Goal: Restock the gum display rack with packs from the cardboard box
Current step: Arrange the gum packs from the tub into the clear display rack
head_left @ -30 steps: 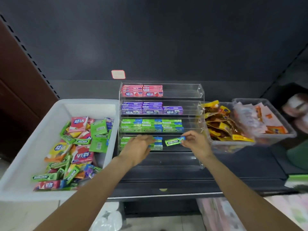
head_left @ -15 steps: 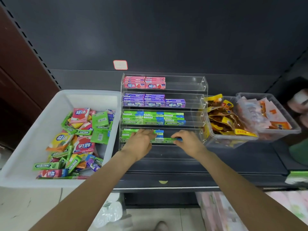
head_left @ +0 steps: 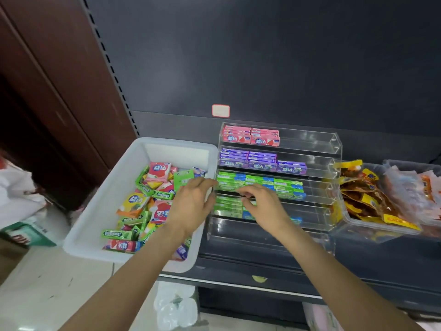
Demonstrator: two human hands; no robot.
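Green pack now sits in the rack (head_left: 334, 144); left hand (head_left: 191, 206) swings boxward, fingers spread, right hand (head_left: 262, 206) curled, seemingly empty.

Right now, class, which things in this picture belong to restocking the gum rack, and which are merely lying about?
Part of the job:
- clear acrylic tiered display rack
- white plastic tub of loose gum packs
- green gum packs on the rack's lower tiers
- left hand
- right hand

Lying about:
- clear tray of yellow-and-brown snack packets
- clear tray of pale sachets
- crumpled plastic bag on the floor
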